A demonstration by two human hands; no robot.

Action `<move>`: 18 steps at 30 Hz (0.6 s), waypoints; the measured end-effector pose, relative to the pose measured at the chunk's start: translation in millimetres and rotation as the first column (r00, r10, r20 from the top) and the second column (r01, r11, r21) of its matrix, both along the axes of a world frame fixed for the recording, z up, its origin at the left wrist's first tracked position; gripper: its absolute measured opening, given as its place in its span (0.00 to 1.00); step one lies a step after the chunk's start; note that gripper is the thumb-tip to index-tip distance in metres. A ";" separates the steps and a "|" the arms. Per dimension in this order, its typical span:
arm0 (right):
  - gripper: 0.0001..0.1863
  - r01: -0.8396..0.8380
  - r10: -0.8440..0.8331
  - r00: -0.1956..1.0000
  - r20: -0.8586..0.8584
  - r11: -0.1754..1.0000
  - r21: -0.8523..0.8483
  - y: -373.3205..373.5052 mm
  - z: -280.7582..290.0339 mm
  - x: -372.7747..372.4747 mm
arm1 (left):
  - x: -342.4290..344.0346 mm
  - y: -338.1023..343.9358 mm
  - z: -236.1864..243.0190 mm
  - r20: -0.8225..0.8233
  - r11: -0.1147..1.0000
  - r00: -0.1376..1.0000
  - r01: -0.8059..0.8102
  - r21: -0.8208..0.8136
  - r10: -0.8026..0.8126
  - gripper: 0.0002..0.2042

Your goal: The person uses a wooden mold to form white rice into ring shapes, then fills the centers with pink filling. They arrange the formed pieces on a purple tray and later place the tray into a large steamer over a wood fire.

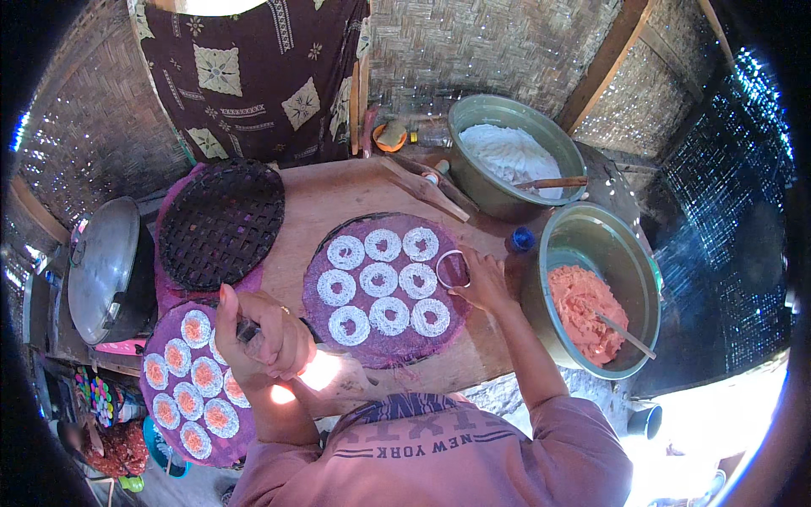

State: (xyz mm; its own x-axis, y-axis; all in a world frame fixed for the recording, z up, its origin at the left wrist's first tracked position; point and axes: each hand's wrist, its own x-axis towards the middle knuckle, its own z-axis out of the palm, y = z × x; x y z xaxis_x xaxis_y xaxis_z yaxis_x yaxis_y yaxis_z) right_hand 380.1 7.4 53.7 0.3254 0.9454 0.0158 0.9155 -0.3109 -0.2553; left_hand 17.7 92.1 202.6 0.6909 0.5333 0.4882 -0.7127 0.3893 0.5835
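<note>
My right hand [483, 277] pinches a thin white ring [453, 269] that lies on the right edge of a round purple cloth [384, 351]. On this cloth are several flat white powdery rounds [389, 316] with holes in their middles, set in rows. My left hand [269, 336] is a raised fist, left of the cloth and nearer to me. A dark end shows beside its thumb, and bright sunlight washes out what lies below the fist, so what it grips cannot be made out. Beneath it, another purple cloth [152, 338] carries white rounds topped with orange [206, 376].
A green basin [473, 182] of white flour-like powder stands at the back right. Nearer is another basin [646, 279] with orange mash and a spoon. A small blue cup [523, 239] sits between them. At left are a dark woven tray [221, 221] and a lidded pot [106, 266].
</note>
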 end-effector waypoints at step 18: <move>0.51 0.205 -0.196 0.966 -0.169 0.978 0.035 -30.1 -23.8 -24.0 | 5.0 -1.8 -4.4 0.006 0.999 0.999 -0.033 0.006 0.033 0.36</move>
